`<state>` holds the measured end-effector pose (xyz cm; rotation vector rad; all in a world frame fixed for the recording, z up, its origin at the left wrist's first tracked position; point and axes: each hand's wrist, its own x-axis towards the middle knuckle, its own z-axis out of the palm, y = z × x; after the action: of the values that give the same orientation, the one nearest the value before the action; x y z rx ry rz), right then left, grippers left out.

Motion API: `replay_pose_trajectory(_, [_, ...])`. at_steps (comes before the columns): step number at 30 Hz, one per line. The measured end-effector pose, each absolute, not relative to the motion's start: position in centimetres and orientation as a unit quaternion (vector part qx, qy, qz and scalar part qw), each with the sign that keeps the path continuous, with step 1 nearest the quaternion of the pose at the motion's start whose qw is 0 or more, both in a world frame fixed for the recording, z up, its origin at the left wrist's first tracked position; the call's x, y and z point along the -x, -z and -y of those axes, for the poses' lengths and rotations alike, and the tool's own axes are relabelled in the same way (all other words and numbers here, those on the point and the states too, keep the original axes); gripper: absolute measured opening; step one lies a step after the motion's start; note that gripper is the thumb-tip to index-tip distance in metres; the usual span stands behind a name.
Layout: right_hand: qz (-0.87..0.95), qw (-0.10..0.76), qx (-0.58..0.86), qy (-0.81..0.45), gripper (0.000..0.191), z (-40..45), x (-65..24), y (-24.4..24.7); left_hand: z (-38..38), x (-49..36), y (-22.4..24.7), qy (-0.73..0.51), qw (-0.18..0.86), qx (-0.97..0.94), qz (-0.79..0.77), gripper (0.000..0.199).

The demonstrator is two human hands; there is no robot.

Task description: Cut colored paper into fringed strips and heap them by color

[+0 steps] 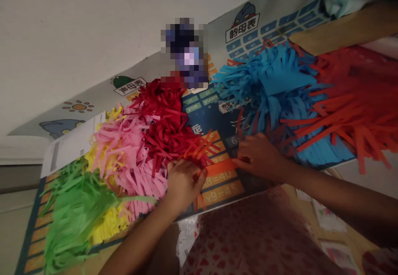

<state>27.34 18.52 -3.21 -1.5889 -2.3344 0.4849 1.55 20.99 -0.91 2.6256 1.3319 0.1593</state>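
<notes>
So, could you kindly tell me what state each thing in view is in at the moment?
Left hand: curled, touching the orange paper fringe.
Right hand: open, fingers spread towards the orange paper fringe.
Orange paper fringe: strips loose and splayed.
Printed multiplication chart: flat, partly covered by paper fringes.
Blue paper fringe: strips fluffed and loose.
Pink paper fringe: strips curled and overlapping.
Green paper fringe: strips hanging loose.

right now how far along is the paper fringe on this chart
The green fringe, yellow fringe, pink fringe, dark red fringe, blue fringe and red fringe cover most of the chart and look done. In hand: the left hand is at the orange strips, and the right hand rests on the chart. Left: the bare middle stretch of the chart, though whether more goes there can't be told.
</notes>
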Motion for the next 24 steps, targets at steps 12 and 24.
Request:
replay_pose_trajectory(12, [0.916, 0.125, 0.377, 0.047, 0.008, -15.9, -26.0, 2.5, -19.3, -1.7, -1.0, 0.023, -0.094, -0.975, -0.2, 0.027])
replay_pose_trajectory(24, [0.916, 0.057, 0.396, -0.008, 0.015, -18.0, -26.3, 1.3, -19.6, -2.7, -1.3, 0.035, -0.028, -0.957, -0.287, 0.023])
